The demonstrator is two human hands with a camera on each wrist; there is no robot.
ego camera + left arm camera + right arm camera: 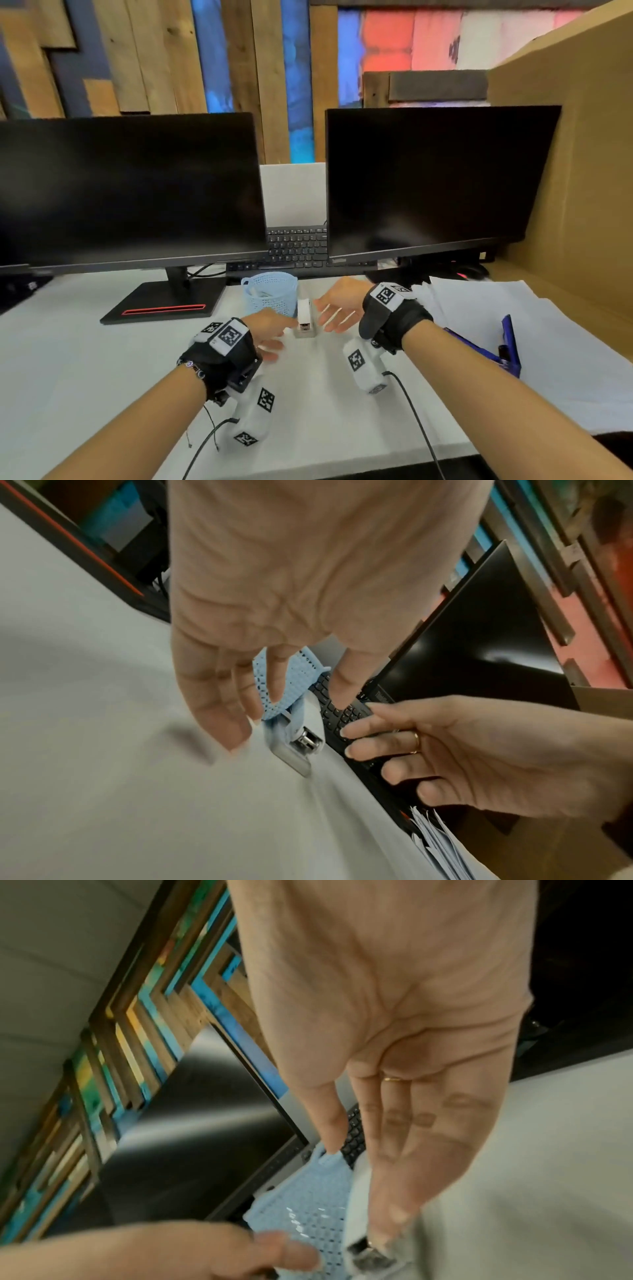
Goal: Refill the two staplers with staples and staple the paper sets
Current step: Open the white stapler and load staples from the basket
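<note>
A white stapler [305, 318] lies on the white table [85, 359], just right of a light blue mesh basket [270, 294]. My left hand [277, 337] hovers at the stapler's left with its fingers loosely straight and holds nothing. My right hand [330, 317] is open on the stapler's right, palm turned toward it. The left wrist view shows the stapler's metal front end [303, 741] beyond my left fingers [219, 696]. In the right wrist view my right fingertips [394, 1213] are close to the stapler [366, 1256]; contact is unclear. A dark blue stapler [507, 346] lies open on paper sheets [531, 308] at the right.
Two dark monitors [130, 192] [435, 178] stand behind, with a black keyboard [298, 246] between them. The left monitor's base [164, 305] sits left of the basket. A cardboard wall [582, 171] closes the right side. Cables trail from both wrists.
</note>
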